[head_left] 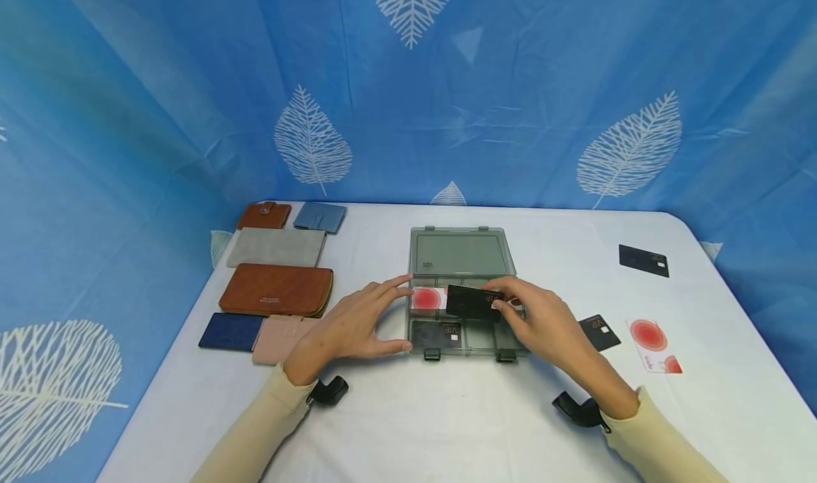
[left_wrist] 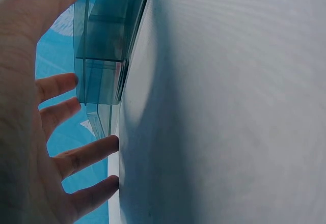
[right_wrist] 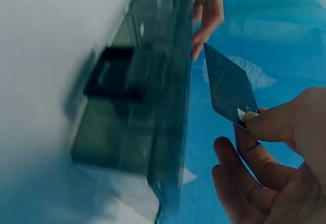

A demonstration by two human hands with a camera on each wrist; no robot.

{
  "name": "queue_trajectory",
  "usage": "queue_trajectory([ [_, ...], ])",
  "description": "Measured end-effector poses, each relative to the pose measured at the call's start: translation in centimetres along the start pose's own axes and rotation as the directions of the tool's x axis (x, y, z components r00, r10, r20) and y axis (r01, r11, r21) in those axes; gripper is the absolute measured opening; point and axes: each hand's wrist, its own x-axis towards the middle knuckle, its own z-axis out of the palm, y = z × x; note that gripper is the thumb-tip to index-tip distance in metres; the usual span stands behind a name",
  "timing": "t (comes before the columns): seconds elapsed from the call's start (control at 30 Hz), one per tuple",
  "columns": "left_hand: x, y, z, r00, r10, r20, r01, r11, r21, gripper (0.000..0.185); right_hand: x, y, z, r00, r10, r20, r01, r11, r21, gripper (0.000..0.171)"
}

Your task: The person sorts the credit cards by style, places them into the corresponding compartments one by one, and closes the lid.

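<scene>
My right hand (head_left: pixel 542 320) pinches a black VIP card (head_left: pixel 471 303) by its right end, thumb against forefinger, over a translucent grey-green divided box (head_left: pixel 479 334). In the right wrist view the held card (right_wrist: pixel 229 84) stands tilted beside the box. The box lid (head_left: pixel 461 252) lies folded back. Inside, a white card with a red circle (head_left: pixel 428 299) sits in the left of the middle row, and another black card (head_left: pixel 435 335) lies in the front left compartment. My left hand (head_left: pixel 357 320) is spread at the box's left side, fingers extended, fingertips at its edge.
Left on the white table lie several wallets: brown (head_left: pixel 274 289), grey (head_left: pixel 277 247), small brown (head_left: pixel 264 215), light blue (head_left: pixel 320 217), navy (head_left: pixel 231 331) and pink (head_left: pixel 281 337). To the right are black cards (head_left: pixel 643 260) (head_left: pixel 598 332) and a red-and-white card (head_left: pixel 654 346). A blue curtain hangs behind.
</scene>
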Motion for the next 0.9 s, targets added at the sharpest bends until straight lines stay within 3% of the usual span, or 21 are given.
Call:
queue_trajectory([
  [0.47, 0.1, 0.0, 0.0, 1.0, -0.007, 0.007, 0.007, 1.0, -0.005, 0.09, -0.6, -1.3, 3.2, 0.994, -0.1, 0.035, 0.098, 0.994, 0.038, 0.031],
  [0.9, 0.1, 0.2, -0.2, 1.0, -0.009, 0.013, 0.009, 1.0, -0.006, 0.091, -1.0, -1.7, 4.4, 0.995, -0.098, 0.036, 0.099, 0.995, -0.012, 0.031],
])
